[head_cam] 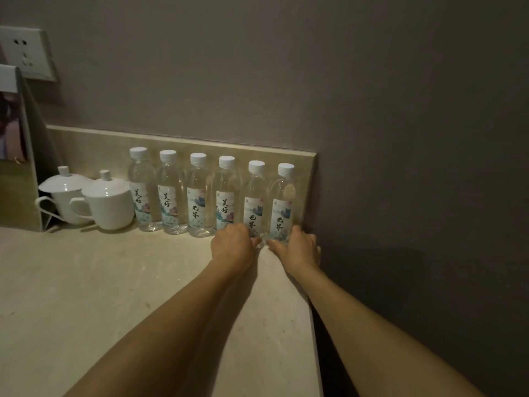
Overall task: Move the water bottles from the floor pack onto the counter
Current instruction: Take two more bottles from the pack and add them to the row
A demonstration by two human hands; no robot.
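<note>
On the pale counter [86, 282] we see open surface at the front and a right edge that drops off beside a dark wall. Along the back ledge stand two lidded white cups [94, 199], then six capped water bottles [200, 196] upright in a touching row. Our left hand [233, 245] curls round the fifth bottle [255, 202] at its base, and our right hand [300, 247] grips the sixth bottle [283, 204] at the counter's right end.

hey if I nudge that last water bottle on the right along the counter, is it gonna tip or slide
The rightmost bottle looks full and capped, so it is probably heavy for its size and steady. It is tall and narrow, so a push near the cap may tip it; low down, where the right hand holds it, it likely slides on the smooth counter. Its clear plastic probably gives slightly.
</note>
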